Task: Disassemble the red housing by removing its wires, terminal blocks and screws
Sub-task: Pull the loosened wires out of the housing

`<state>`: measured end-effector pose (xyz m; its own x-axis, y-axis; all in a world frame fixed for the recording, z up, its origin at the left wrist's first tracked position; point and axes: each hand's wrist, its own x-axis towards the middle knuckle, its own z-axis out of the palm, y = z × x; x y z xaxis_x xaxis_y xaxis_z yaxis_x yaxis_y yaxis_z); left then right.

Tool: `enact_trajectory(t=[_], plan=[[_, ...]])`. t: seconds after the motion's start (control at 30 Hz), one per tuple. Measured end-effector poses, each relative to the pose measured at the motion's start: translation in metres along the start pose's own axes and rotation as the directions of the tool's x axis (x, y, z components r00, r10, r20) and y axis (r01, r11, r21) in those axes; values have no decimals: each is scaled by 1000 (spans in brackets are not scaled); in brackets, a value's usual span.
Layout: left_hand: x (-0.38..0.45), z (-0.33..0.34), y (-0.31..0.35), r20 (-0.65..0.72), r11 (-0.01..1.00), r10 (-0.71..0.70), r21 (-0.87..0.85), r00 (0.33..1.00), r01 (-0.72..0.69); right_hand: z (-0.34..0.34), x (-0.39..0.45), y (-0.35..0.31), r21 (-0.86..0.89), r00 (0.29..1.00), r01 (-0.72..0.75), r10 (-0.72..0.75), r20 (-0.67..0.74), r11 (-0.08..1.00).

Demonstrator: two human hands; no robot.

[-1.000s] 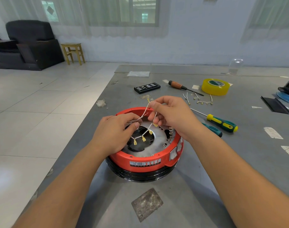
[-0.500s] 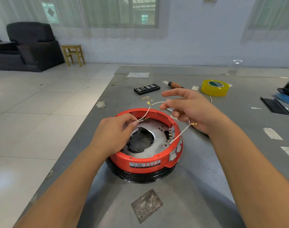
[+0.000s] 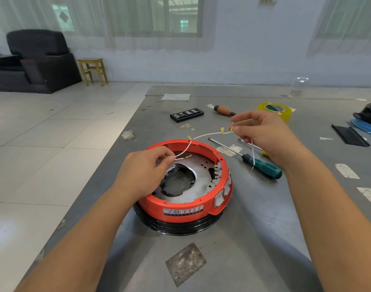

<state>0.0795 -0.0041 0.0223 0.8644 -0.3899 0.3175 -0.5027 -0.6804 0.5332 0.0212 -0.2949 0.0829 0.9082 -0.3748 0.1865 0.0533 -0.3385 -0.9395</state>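
Two hands pinch thin white wires (image 3: 203,135), left hand (image 3: 142,171) over the red housing (image 3: 180,207), right hand (image 3: 262,133) aside; light, limp strands probably best gripped near their crimped terminals.

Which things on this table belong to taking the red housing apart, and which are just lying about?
In the job:
red housing
white wires, pinched by the left hand and the right hand
green screwdriver
row of metal terminals inside the rim

Lying about:
yellow tape roll
wooden-handled tool
black bit case
clear cup
black strip
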Motion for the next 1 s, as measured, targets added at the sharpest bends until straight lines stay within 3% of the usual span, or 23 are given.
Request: enact_trajectory(t=[0.13, 0.27, 0.37, 0.5, 0.6, 0.7, 0.83, 1.0], plan=[[7, -1, 3, 24, 996, 23, 80, 999, -25, 12, 8, 23, -283, 997, 2, -24, -74, 959], [18, -2, 6, 42, 990, 45, 132, 998, -51, 33, 12, 44, -422, 990, 49, -101, -101, 905], [29, -5, 8, 93, 972, -11, 233, 996, -11, 44, 11, 58, -462, 986, 51, -118, -117, 885], [44, -14, 8, 242, 999, -24, 51, 970, 12, 48, 8, 71, -444, 995, 16, -59, -84, 896], [49, -13, 4, 268, 997, -36, 71, 963, 17, 49, 3, 76, -406, 999, 15, -30, -30, 914], [49, -5, -2, 206, 996, -55, 83, 977, 38, 48, -1, 79, -372, 999, 20, -31, -23, 928], [47, 2, -6, 79, 972, -221, 104, 972, 213, 49, -6, 81, -321, 992, 104, -122, -38, 941], [38, 4, -3, -49, 910, -309, 275, 950, 310, 60, -15, 79, -261, 966, 176, -217, -138, 949]])
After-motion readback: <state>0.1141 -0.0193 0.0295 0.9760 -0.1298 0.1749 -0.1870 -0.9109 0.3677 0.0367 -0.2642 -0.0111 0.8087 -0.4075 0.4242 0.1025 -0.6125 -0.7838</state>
